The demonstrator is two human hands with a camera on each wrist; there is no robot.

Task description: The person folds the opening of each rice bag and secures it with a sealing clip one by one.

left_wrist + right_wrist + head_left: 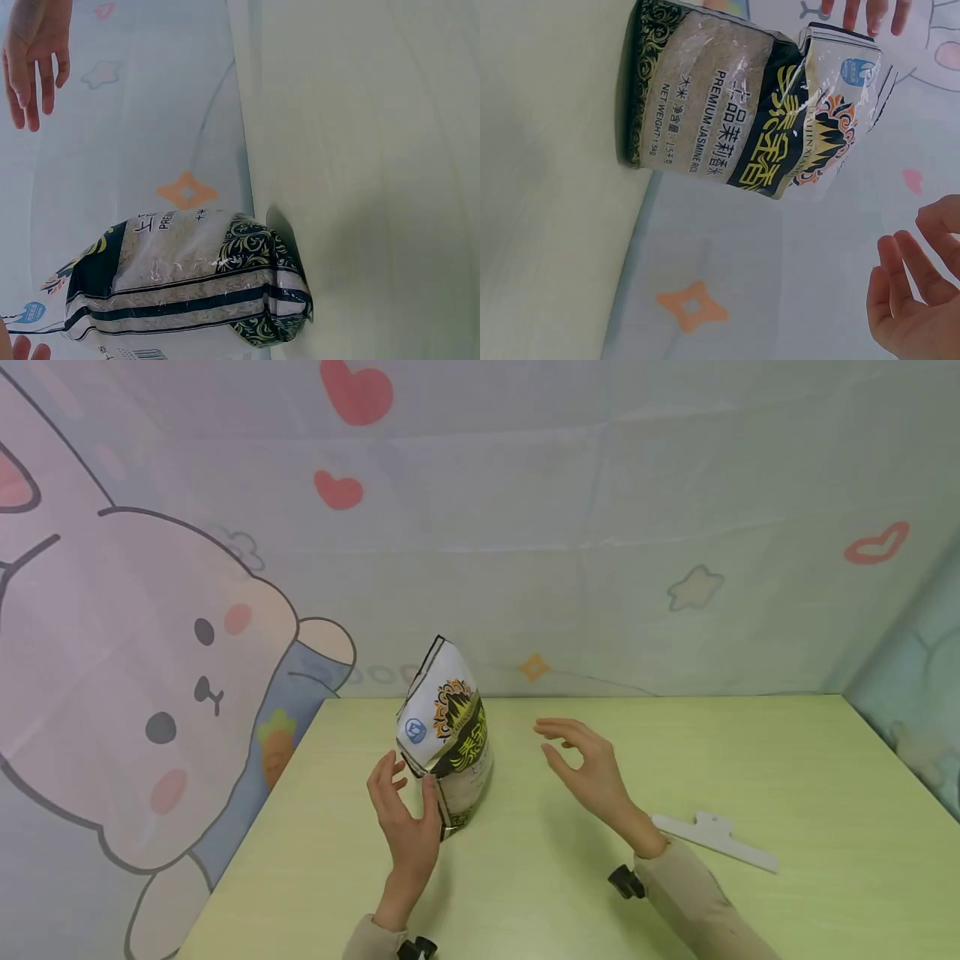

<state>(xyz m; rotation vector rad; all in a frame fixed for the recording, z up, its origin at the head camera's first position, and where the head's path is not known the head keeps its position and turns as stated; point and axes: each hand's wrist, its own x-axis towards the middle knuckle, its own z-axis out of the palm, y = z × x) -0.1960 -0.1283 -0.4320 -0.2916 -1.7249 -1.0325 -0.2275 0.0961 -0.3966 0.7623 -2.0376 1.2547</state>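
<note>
Standing upright on the bench (787, 760), left of its middle, the bag of rice (459, 735) is showing its printed front in the head view. The hands are keeping well apart: the left hand (407, 825) is spreading its thumb and fingers at the bag's near upper edge, while the right hand (596, 772) is hovering to the right, curved and gripping nothing. A white clip (716, 839) is lying on the bench beside the right sleeve (697, 893); a low sweep of that forearm could be knocking it aside.

From the left wrist, the bag's side is facing the camera, and its base is looking rounded and creased. Such a soft footing could be letting the bag tip if one side were being pushed alone.

From the right wrist, the left fingertips are reaching the creased top, though whether they are truly touching is impossible to tell. Pulling on that slack film could be stretching or tearing it, since the rice is seemingly weighing down the lower part.
</note>
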